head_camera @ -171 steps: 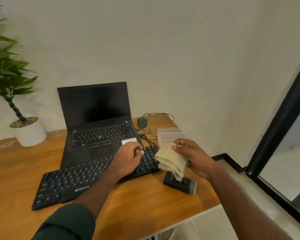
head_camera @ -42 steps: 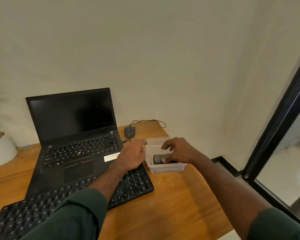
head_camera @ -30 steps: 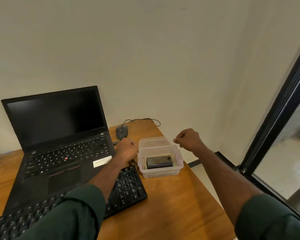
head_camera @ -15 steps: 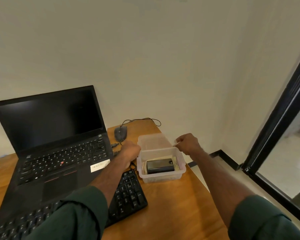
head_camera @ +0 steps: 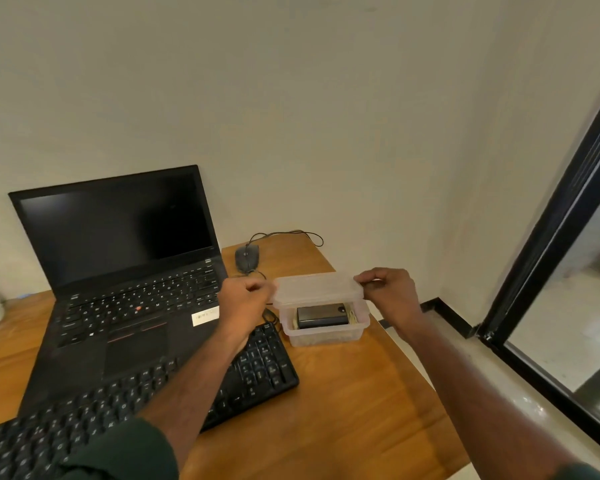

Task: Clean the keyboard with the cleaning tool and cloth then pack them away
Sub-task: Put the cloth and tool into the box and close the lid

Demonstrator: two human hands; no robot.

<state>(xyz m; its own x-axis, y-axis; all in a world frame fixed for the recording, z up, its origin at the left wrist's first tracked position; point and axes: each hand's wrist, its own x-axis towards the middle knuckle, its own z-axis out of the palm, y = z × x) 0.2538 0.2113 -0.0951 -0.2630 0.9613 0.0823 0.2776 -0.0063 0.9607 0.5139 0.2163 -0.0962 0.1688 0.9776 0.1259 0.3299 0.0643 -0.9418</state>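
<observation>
Laptop sitting at the counter's rear left; keyboard lying before it; mouse lying behind the box, right of the keyboard. Cleaning tool lying inside; lid hovering above, between both hands.

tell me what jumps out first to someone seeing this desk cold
Both hands, left hand and right hand, hold a clear lid just above an open plastic box near the desk's right edge, with a black cleaning tool inside. Left of it stands an open laptop, screen dark, with a black keyboard in front.
</observation>
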